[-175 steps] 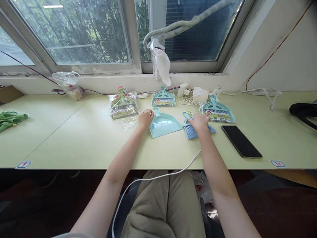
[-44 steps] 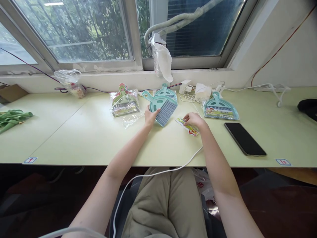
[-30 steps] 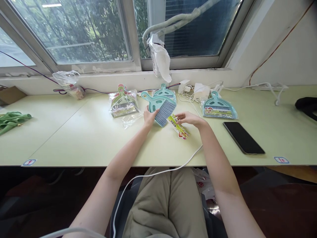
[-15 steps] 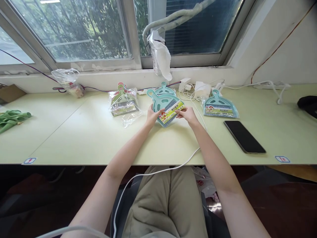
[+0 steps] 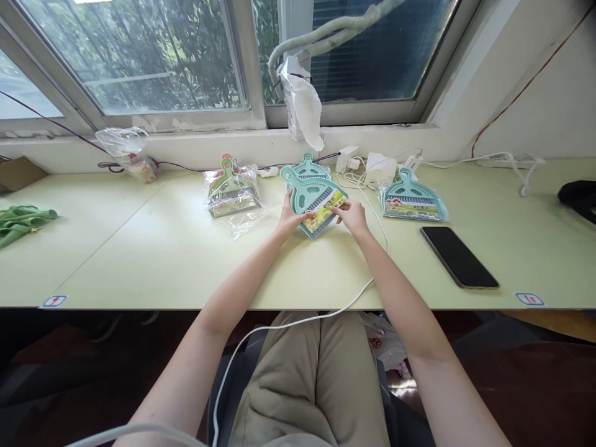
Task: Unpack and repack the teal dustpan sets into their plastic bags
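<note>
Between my hands, a teal dustpan and brush set (image 5: 307,186) is held tilted above the table, its handle pointing up and to the left. A yellow-green printed label (image 5: 326,210) lies across the bristles. My left hand (image 5: 292,217) grips the set's left side, thumb over the front by the label. My right hand (image 5: 352,217) pinches at the label's right end; its fingertips press on or around the card edge. Partly hidden behind the held set is another teal dustpan set (image 5: 308,166).
Wrapped green dustpan sets (image 5: 233,189) lie to the left, a wrapped teal set (image 5: 413,198) to the right. A black phone (image 5: 459,256) rests near the front edge. A white cable (image 5: 342,311) crosses that edge. Chargers (image 5: 380,167) stand at the back.
The held dustpan set has shifted slightly to the right, along with my left hand. My right hand keeps its pinch at the label's end.
</note>
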